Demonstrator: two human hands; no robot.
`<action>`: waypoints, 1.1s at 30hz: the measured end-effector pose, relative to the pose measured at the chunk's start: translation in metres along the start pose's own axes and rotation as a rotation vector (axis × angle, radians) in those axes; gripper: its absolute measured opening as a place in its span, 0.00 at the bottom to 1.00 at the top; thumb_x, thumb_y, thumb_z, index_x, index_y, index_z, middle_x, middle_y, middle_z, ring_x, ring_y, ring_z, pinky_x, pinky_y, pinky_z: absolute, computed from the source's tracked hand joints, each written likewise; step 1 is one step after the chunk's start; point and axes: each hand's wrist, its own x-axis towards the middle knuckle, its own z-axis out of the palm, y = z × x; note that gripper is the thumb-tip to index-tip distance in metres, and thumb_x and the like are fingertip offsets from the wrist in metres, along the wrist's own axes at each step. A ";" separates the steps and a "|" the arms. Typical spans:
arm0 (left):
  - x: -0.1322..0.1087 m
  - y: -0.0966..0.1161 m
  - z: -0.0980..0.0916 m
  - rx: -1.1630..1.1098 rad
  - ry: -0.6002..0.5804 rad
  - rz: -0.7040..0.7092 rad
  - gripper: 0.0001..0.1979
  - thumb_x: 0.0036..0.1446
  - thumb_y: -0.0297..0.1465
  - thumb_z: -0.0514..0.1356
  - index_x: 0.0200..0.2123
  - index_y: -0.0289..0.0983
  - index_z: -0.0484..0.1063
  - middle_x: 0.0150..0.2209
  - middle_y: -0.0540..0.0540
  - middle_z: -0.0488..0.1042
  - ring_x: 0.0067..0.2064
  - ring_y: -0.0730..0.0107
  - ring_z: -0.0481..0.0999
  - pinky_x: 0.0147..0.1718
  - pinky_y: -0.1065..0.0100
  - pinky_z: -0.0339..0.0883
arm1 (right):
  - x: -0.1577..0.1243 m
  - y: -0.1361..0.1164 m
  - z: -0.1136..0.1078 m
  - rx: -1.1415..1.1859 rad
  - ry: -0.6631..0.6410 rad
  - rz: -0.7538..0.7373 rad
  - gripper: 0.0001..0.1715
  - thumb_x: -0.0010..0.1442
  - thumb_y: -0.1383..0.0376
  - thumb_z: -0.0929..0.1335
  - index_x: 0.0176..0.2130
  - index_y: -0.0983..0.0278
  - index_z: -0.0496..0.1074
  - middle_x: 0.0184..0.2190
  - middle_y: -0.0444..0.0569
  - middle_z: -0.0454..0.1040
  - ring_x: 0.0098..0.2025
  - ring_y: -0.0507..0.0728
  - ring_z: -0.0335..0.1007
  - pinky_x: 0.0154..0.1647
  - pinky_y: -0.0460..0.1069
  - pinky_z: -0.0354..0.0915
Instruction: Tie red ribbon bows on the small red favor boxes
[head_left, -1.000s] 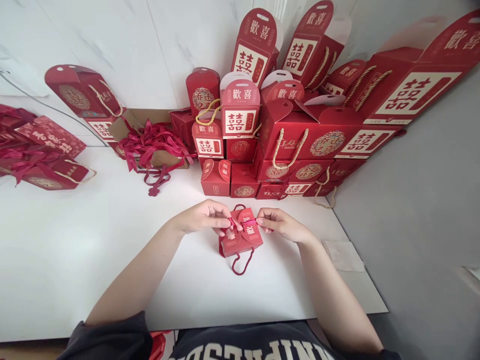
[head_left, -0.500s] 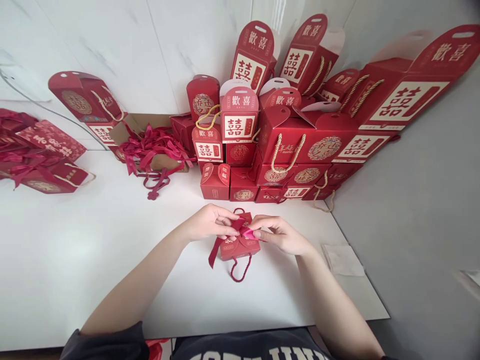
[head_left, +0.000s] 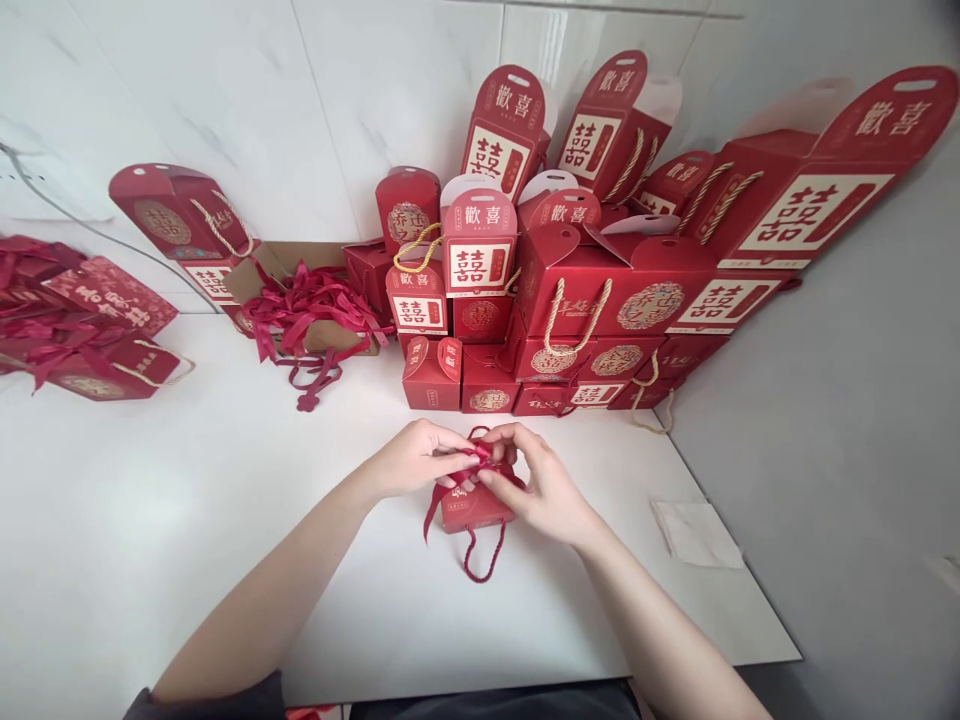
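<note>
A small red gift box (head_left: 474,512) with a dark red cord handle (head_left: 480,560) lies on the white table (head_left: 187,530) right in front of me. A red ribbon (head_left: 433,503) runs over the box's top and hangs down its left side. My left hand (head_left: 417,458) pinches the ribbon at the top of the box, fingers closed. My right hand (head_left: 529,482) is curled over the box from the right, its fingertips meeting the left hand's on the ribbon. Most of the box's top is hidden by both hands.
A tall stack of red gift boxes (head_left: 570,280) with gold rope handles stands along the wall behind. A brown carton of loose red ribbons (head_left: 311,300) sits at back left. More red boxes (head_left: 97,340) lie at far left. A white paper (head_left: 697,533) lies at right.
Both hands have drawn together over the box top; the right hand moved left across it. The ribbon, first stretched between the hands, now hangs down the box's left side.
</note>
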 end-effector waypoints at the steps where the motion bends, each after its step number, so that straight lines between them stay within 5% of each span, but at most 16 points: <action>1: 0.000 0.000 0.000 -0.008 0.010 -0.005 0.15 0.58 0.40 0.62 0.40 0.34 0.78 0.33 0.43 0.79 0.37 0.66 0.79 0.35 0.69 0.74 | 0.001 0.001 -0.001 0.025 0.002 0.006 0.11 0.63 0.60 0.66 0.46 0.58 0.69 0.38 0.49 0.73 0.42 0.58 0.68 0.50 0.55 0.62; 10: 0.000 0.000 0.001 -0.084 0.025 0.026 0.14 0.56 0.39 0.64 0.32 0.36 0.63 0.29 0.49 0.76 0.33 0.67 0.80 0.32 0.68 0.72 | 0.005 0.016 0.002 0.169 0.110 0.051 0.10 0.65 0.57 0.66 0.36 0.59 0.73 0.42 0.51 0.71 0.48 0.59 0.67 0.54 0.55 0.60; 22: -0.004 0.005 0.003 0.029 0.020 0.086 0.14 0.59 0.41 0.59 0.32 0.36 0.64 0.29 0.49 0.73 0.33 0.70 0.76 0.31 0.69 0.69 | 0.009 0.006 0.003 0.186 0.120 0.031 0.11 0.66 0.58 0.65 0.35 0.61 0.71 0.41 0.50 0.73 0.47 0.58 0.68 0.54 0.53 0.61; 26: -0.008 0.010 -0.001 0.090 0.051 0.065 0.15 0.58 0.43 0.60 0.31 0.36 0.64 0.28 0.50 0.71 0.31 0.70 0.74 0.27 0.70 0.68 | 0.006 0.010 -0.002 0.222 0.084 0.048 0.13 0.68 0.57 0.62 0.36 0.61 0.69 0.37 0.49 0.72 0.42 0.56 0.69 0.49 0.52 0.63; 33: -0.025 0.026 -0.020 0.218 0.185 0.002 0.16 0.58 0.46 0.59 0.36 0.38 0.67 0.27 0.52 0.71 0.18 0.80 0.63 0.17 0.75 0.59 | -0.002 0.004 -0.026 0.133 -0.066 -0.070 0.10 0.59 0.59 0.71 0.31 0.62 0.69 0.48 0.52 0.69 0.54 0.60 0.64 0.58 0.55 0.57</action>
